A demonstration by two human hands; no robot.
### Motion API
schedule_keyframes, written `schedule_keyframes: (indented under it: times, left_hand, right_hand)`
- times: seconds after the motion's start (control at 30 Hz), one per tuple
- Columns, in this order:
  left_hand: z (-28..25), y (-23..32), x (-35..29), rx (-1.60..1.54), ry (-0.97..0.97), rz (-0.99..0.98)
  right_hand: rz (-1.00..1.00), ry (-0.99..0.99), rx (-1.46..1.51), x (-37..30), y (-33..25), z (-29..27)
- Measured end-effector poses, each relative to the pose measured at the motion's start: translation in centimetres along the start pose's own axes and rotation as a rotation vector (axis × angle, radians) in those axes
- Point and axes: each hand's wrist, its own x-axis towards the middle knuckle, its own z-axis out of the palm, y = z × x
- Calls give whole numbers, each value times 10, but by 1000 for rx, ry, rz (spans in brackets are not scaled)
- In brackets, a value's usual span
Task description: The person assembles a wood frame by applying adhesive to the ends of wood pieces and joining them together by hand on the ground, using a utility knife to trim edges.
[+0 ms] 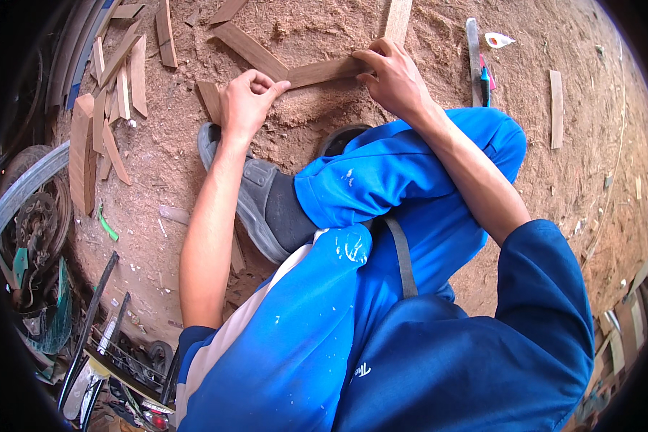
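A short brown wooden strip [325,73] lies on the sandy ground ahead of me, its left end meeting the end of another strip [250,49] at an angle. My right hand [397,78] grips the first strip near its right end, fingers on the far edge and thumb on the near one. At the joint, my left hand [246,103] is closed, its thumb tip by the strip's left end; whether anything is pinched there is hidden. A paler strip [397,20] runs away beyond my right hand. Below my left hand another strip [209,99] lies partly covered.
Loose wooden strips [121,79] are piled at the left. To the right lie a flat metal bar [474,61], a blue-and-black tool [485,88], a white bottle [498,39] and a single strip [556,108]. Machine parts [39,223] crowd the left edge; my shoe [255,198] is close below.
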Motion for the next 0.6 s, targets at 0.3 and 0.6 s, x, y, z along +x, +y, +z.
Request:
schedule_keyframes:
  times: [0.3, 0.6]
  left_hand:
    - [12, -18, 1, -184, 34, 254]
    - [12, -15, 0, -175, 38, 291]
  right_hand:
    - [7, -30, 17, 1, -1, 0]
    - [-9, -58, 4, 3, 1, -1]
